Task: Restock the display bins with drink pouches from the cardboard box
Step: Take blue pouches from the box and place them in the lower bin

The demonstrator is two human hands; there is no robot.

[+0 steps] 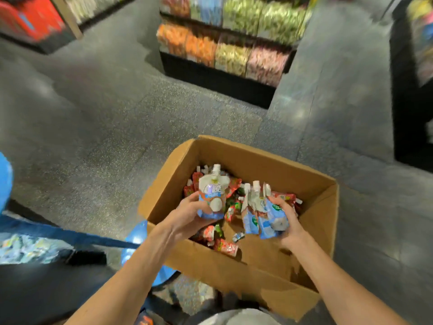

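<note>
Drink pouches point(226, 247), mostly red, are lying loose in the bottom of the open cardboard box point(257, 152), which is sitting on the speckled grey floor point(93, 118). The left hand point(187, 215) is reaching over the box's left wall and grasping one white-and-blue pouch point(212, 195) upright, spout uppermost, above the loose heap. The right hand point(289, 222) is reaching in over the box's near wall and clutching a bundle of pouches point(262, 214), white and blue, spouts pointing upward. The two held lots are apart, both within the box's rim. Display shelves point(225, 50) carrying blurred, colourful packs are standing beyond the box's far side. A blue rounded object point(138, 235), too blurred to identify, is sitting just beside the box's left wall.
</note>
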